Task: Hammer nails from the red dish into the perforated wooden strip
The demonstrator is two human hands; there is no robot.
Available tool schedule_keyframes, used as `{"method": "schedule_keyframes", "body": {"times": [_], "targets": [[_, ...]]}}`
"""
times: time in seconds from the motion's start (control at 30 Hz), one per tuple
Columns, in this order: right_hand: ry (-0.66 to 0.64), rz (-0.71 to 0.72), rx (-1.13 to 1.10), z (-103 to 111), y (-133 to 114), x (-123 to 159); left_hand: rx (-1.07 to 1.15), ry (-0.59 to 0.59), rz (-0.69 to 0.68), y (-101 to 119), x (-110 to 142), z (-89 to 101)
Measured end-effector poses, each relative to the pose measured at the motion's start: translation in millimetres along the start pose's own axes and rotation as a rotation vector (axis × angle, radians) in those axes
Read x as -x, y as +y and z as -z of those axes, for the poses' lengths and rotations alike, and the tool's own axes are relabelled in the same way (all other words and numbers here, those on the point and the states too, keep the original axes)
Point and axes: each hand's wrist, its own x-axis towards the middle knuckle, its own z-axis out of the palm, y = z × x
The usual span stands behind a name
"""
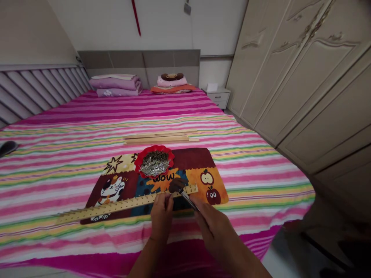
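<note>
A long wooden strip (127, 204) lies slantwise on a patterned mat (194, 158), with nails standing in it along much of its length. My left hand (161, 214) is closed in a pinch at the strip's near edge; whatever its fingertips hold is too small to make out. My right hand (213, 222) is closed around the handle of a hammer (189, 200). The hammer's dark, slightly blurred head is over the strip, just right of my left fingertips. Behind the strip, a red scalloped bowl (136, 159) holds many silver and darker nails (155, 164).
Several bare wooden strips (158, 138) lie behind the mat on a striped bedsheet (255, 181). Folded bedding (118, 85) is stacked by the headboard (127, 60). A dark rounded object (8, 147) sits at the left edge. Wardrobe doors (304, 85) line the right side.
</note>
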Motion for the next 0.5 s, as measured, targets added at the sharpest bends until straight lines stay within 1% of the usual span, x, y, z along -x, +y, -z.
{"method": "schedule_keyframes", "body": {"times": [0.13, 0.2, 0.3, 0.37, 0.43, 0.5], "targets": [[-0.083, -0.018, 0.047, -3.1, 0.6, -3.3, -0.024, 0.011, -0.017, -2.9, 0.3, -0.9], [-0.071, -0.012, 0.032, 1.2, 2.0, 1.4, -0.019, 0.015, -0.022, -4.1, 0.3, -1.4], [-0.014, -0.013, -0.038, 11.9, 4.3, 15.4, -0.004, 0.011, -0.015, -4.9, 1.1, -2.3], [-0.002, -0.039, -0.083, 17.0, 7.5, 27.1, 0.006, 0.008, -0.016, -4.7, 1.6, -2.4], [-0.022, -0.079, -0.127, 17.3, 13.1, 39.1, 0.013, 0.007, -0.027, -3.8, 1.7, -1.7], [-0.056, -0.114, -0.179, 11.6, 21.9, 51.1, 0.016, 0.001, -0.035, -2.7, 1.1, -0.3]]}}
